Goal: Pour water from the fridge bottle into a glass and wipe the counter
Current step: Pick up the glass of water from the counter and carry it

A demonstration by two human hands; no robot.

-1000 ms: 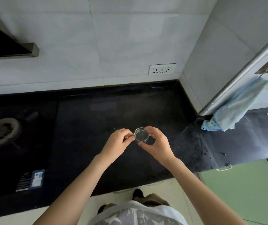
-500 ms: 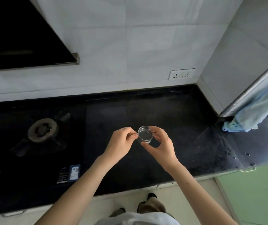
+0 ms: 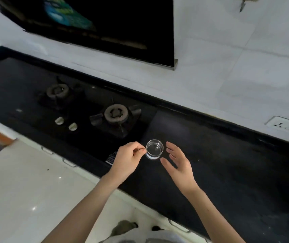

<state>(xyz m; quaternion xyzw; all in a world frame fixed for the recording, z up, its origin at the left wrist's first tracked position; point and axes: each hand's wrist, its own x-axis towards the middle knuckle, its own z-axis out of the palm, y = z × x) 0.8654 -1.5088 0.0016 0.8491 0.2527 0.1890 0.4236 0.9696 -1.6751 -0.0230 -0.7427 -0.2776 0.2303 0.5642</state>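
A small clear glass (image 3: 154, 149) with water in it is held above the black counter (image 3: 227, 163), just right of the hob. My left hand (image 3: 128, 159) grips it at its left side, fingers curled, apparently on a handle. My right hand (image 3: 178, 161) hovers just right of the glass with fingers spread and straight, not touching it. No bottle and no cloth are in view.
A two-burner gas hob (image 3: 115, 114) with two white knobs (image 3: 65, 123) is set in the counter to the left. A dark chimney hood (image 3: 114, 27) hangs above it. A wall socket (image 3: 286, 124) sits on the tiled wall at right. Pale floor lies lower left.
My right hand has let go of the glass and opened beside it. The left hand keeps hold. The view has swung left, so the blue cloth at right has left the frame.
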